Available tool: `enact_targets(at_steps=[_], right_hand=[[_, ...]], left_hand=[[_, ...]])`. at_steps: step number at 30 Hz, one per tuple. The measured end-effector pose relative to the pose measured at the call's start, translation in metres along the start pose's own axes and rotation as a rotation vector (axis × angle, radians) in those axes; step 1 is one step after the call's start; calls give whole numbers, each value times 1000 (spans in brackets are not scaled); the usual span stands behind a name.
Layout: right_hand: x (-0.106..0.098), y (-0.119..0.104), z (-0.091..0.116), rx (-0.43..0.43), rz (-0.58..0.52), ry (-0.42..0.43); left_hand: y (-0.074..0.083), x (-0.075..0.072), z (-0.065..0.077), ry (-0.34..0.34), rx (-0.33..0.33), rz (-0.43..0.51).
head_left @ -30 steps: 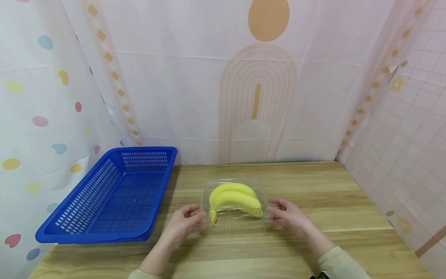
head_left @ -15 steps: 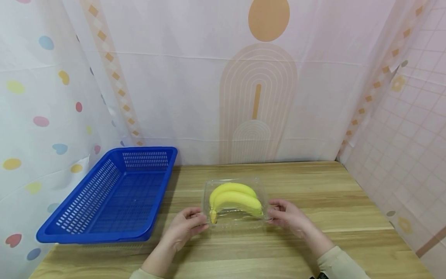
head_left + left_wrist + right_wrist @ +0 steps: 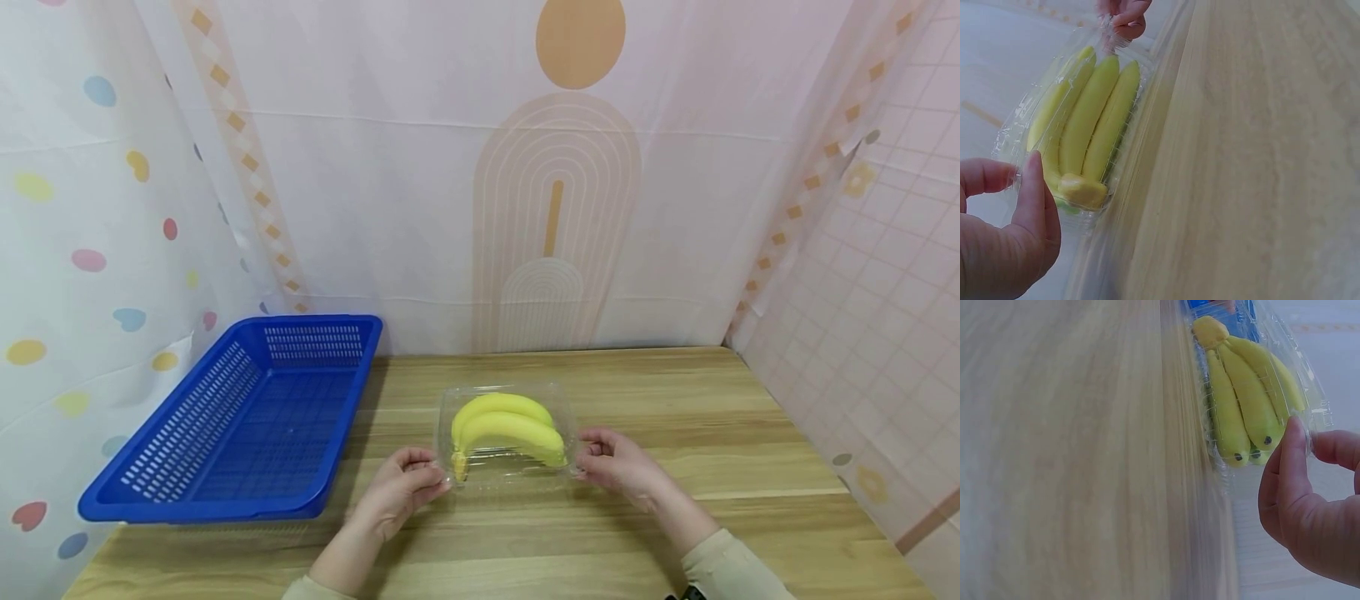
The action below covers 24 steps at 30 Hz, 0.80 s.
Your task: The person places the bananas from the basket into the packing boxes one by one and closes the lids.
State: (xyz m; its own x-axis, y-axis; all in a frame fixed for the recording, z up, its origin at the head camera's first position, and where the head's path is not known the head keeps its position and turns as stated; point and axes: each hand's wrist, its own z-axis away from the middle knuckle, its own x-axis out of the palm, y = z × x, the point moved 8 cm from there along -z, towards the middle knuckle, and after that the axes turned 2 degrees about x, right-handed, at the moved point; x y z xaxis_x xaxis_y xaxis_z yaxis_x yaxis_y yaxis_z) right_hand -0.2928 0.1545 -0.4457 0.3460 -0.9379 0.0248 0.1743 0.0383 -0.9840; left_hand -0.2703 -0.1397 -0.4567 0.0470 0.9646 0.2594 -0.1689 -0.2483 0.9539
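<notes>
A clear plastic clamshell container lies on the wooden table in the head view, its lid over a bunch of yellow bananas. At its near left corner, my left hand pinches the plastic rim between thumb and fingers. On the opposite side my right hand pinches the rim too. The left wrist view shows the banana stem end close to the left hand. Dark banana tips point towards the right hand in the right wrist view. Whether the lid is latched cannot be made out.
A blue plastic basket with slotted sides stands at the left of the wooden table. Patterned curtains hang behind the table and along both sides.
My left hand has shifted slightly right, and its fingers have come together on the container's rim. The right fingers have drawn in on their side. Container and basket look unmoved.
</notes>
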Motion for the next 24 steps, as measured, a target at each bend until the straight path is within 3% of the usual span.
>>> enact_targets(at_steps=[24], right_hand=[[1,1,-3,-21,71,30]], left_hand=[[-1,-1,-1,42,1,-16]])
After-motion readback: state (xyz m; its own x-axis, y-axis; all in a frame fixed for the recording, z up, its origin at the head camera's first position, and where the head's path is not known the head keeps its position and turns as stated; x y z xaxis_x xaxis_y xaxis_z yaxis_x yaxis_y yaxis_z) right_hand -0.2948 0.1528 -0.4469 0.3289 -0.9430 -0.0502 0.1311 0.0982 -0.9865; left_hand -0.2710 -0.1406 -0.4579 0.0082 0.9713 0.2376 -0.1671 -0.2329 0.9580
